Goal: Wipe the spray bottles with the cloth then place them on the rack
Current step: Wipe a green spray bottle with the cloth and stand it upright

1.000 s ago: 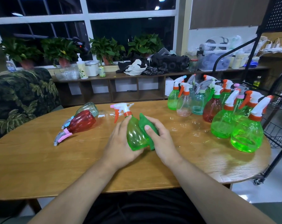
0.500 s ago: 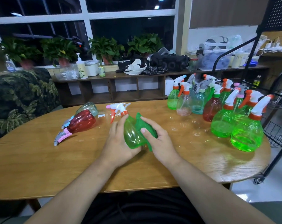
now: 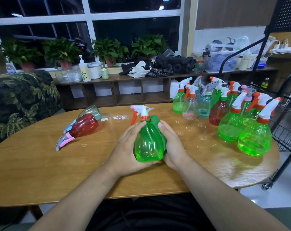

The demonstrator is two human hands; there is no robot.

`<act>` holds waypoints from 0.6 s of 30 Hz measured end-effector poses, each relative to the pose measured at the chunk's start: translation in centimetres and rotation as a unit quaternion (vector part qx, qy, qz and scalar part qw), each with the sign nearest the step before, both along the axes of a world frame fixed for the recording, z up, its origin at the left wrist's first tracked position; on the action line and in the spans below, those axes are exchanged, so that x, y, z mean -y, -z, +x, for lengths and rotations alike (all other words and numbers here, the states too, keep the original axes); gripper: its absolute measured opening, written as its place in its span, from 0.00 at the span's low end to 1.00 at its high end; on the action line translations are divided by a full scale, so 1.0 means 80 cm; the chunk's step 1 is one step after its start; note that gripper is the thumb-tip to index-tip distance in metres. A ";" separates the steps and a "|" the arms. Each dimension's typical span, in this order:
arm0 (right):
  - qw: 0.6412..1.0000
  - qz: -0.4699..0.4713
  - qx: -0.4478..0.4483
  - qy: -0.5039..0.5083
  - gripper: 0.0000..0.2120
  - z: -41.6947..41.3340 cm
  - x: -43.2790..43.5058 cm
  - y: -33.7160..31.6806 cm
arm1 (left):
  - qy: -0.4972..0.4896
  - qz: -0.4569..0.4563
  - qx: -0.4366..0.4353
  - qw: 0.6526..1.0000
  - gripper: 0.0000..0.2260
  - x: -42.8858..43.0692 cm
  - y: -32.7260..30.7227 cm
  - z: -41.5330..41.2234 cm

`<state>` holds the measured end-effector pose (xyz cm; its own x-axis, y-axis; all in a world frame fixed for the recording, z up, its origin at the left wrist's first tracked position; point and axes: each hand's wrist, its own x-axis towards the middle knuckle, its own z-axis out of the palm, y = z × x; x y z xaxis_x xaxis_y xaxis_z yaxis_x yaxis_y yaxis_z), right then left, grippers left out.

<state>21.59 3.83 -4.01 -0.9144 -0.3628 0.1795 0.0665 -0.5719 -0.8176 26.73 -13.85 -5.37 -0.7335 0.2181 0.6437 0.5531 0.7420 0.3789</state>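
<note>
Over the middle of the wooden table (image 3: 41,172) I hold a green spray bottle (image 3: 148,144) with a white and orange trigger head, nearly upright and leaning slightly away. My left hand (image 3: 126,150) grips its left side. My right hand (image 3: 173,145) presses a green cloth (image 3: 158,129) against the bottle's right side, fingers curled round cloth and bottle. Several more spray bottles (image 3: 228,117), green, red and clear, stand at the table's right end. The black wire rack (image 3: 290,130) stands just right of the table.
A red bottle (image 3: 84,125) and a pale green bottle (image 3: 91,111) lie on their sides at the left of the table. A leaf-patterned armchair (image 3: 19,100) stands far left. A low shelf (image 3: 124,90) with plants and clutter runs behind the table.
The bottle has turned from lying tilted leftwards to nearly upright, its base now towards me. Both hands shifted with it, the cloth staying on its right side.
</note>
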 end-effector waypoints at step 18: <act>0.979 0.123 -0.145 0.070 0.17 0.004 0.006 0.007 | -0.098 0.068 0.025 0.993 0.53 0.003 0.009 -0.009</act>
<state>21.93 3.36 -4.58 -0.8817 -0.3016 0.3630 -0.2550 -0.3428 -0.9042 25.99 -14.09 -6.07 -0.7845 -0.0189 0.6198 0.3810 0.7740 0.5058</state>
